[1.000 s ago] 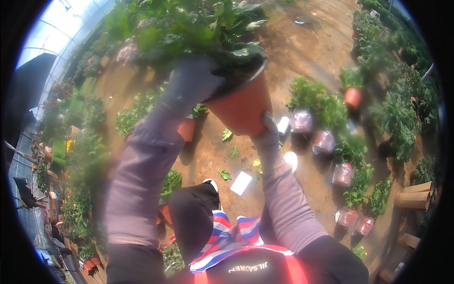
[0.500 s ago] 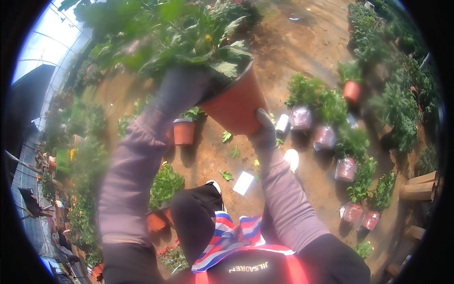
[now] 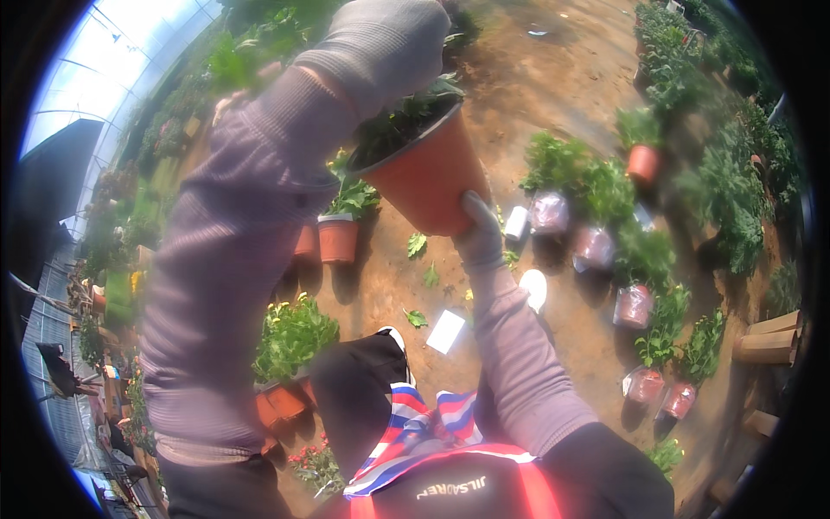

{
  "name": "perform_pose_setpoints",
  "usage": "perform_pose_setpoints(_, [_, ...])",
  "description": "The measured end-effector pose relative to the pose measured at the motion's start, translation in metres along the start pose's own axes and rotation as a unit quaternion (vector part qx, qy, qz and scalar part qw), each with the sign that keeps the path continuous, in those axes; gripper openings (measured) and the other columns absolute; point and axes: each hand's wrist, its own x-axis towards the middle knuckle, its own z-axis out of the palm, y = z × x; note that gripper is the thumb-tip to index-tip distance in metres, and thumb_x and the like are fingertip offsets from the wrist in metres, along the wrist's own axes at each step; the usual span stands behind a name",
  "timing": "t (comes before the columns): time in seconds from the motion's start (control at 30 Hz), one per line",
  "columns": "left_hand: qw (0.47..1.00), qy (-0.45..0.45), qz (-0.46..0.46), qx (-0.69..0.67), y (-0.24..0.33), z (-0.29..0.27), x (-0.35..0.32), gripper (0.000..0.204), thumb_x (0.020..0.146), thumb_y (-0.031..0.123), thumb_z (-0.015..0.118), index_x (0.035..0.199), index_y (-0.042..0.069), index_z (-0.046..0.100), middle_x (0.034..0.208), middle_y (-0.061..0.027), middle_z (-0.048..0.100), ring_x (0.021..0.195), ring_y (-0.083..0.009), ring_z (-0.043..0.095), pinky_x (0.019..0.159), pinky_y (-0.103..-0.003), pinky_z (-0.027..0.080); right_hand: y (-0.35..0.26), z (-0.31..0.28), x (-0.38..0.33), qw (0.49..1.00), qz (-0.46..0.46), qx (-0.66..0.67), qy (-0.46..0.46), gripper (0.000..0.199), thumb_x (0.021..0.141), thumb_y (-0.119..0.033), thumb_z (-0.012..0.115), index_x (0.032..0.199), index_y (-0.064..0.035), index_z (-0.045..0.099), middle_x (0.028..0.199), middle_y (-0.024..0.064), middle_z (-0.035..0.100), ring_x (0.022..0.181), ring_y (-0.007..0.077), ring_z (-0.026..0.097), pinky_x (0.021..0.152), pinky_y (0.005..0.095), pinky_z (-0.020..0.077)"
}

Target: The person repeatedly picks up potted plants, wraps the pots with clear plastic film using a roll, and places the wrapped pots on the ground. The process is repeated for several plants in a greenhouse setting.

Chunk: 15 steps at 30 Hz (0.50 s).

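Above the right hand (image 3: 478,232), touching it, an orange pot (image 3: 425,177).

An orange-red plastic pot (image 3: 428,177) with leafy green plants in dark soil is tilting leftward in mid-air, well above the dirt floor (image 3: 553,95), its tapered base pointing down and to the right.

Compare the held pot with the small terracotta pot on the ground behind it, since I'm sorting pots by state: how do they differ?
The held pot is raised and tilted, gripped from below by the right hand; the small terracotta pot stands upright on the soil. The held pot looks bigger, though it is nearer the camera. Both are orange-brown and hold green plants.
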Motion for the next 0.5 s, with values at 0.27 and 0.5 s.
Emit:
perform_pose_setpoints(0.27, [0.969, -0.183, -0.123, -0.109, -0.025, 0.001, 0.022, 0.021, 0.083, 0.009, 0.073, 0.104, 0.008, 0.072, 0.086, -0.0073, 0.069, 0.081, -0.0200, 0.068, 0.074, -0.031, 0.055, 0.000, -0.003, 0.003, 1.000, 0.010, -0.003, -0.008, 0.067, 0.090, -0.018, 0.067, 0.149, -0.0025, 0.039, 0.143, 0.0123, 0.052, 0.132, 0.0269, 0.050, 0.114, 0.0419, 0.0380])
perform_pose_setpoints(0.5, [0.941, 0.115, 0.045, -0.315, -0.017, 0.031, -0.052, 0.019, 0.077, 0.002, 0.072, 0.096, 0.006, 0.072, 0.081, -0.0115, 0.067, 0.076, -0.0271, 0.069, 0.068, -0.031, 0.055, 0.005, -0.024, 0.001, 0.996, 0.071, 0.035, 0.040, 0.066, 0.092, -0.024, 0.066, 0.148, -0.0009, 0.040, 0.143, 0.0134, 0.052, 0.131, 0.0283, 0.051, 0.113, 0.0440, 0.0390])
